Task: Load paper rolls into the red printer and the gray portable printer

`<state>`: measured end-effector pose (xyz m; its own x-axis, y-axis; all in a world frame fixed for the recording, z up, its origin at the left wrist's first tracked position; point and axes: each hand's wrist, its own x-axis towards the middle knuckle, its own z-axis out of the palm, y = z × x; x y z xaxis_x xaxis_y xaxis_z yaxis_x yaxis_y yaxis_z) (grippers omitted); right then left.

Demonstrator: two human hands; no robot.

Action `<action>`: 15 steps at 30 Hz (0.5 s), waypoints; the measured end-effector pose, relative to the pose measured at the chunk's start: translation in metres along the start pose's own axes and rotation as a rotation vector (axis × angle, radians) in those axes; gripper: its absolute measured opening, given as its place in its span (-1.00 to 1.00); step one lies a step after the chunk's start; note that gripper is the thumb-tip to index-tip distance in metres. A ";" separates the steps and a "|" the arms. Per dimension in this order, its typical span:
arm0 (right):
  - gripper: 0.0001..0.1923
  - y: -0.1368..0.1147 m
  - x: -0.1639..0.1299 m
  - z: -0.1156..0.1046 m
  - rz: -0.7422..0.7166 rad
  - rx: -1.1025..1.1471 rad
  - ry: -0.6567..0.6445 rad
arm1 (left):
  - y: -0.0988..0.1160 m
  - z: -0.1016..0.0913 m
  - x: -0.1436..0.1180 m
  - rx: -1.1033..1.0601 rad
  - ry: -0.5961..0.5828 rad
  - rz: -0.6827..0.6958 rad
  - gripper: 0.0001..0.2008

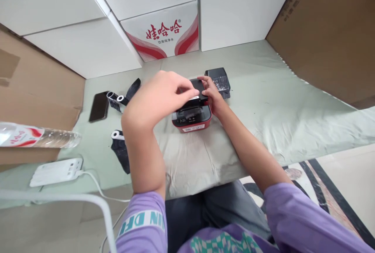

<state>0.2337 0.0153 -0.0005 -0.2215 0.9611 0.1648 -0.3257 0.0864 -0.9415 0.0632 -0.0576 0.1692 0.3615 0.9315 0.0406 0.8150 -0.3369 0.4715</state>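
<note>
Both hands were on the little red-and-black printer point(191, 118) sitting mid-cloth right in front, left hand point(159, 98) pinching the black lid's point(197, 88) front edge from above, right hand point(212, 94) gripping its right side, equally close.

- A black phone point(99, 106) lies face down on the pale green cloth point(272, 100) to my left.
- Just beside the phone sit two small white-cored rolls point(116, 98) with a dark strip point(132, 88) trailing from them.
- Nearer me, another white-cored roll point(117, 135) lies on a dark piece point(122, 155).
- A white power strip point(56, 171) rests at the cloth's near left edge, its cable point(96, 188) running off toward me.
- A clear water bottle point(38, 137) lies on its side on brown cardboard point(35, 88).
- White cartons point(234, 14) stack behind; one carton with red print point(164, 34) stands in the middle.
- A black tray point(219, 81) lies at the back.
</note>
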 end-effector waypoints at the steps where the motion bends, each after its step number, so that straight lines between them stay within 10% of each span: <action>1: -0.44 0.000 -0.001 0.000 0.024 0.012 -0.009 | -0.009 -0.002 0.003 0.001 0.027 -0.041 -0.72; 9: -0.29 0.002 0.000 -0.005 0.099 0.021 -0.048 | -0.104 0.014 0.043 -0.190 -0.334 -0.330 0.03; 15: -0.29 0.001 0.000 -0.005 0.099 -0.021 -0.074 | -0.119 0.029 0.047 -0.469 -0.393 -0.265 -0.14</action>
<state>0.2383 0.0165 -0.0029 -0.3186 0.9435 0.0912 -0.2798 -0.0017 -0.9601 -0.0033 0.0225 0.0898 0.3865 0.8250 -0.4123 0.6482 0.0750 0.7578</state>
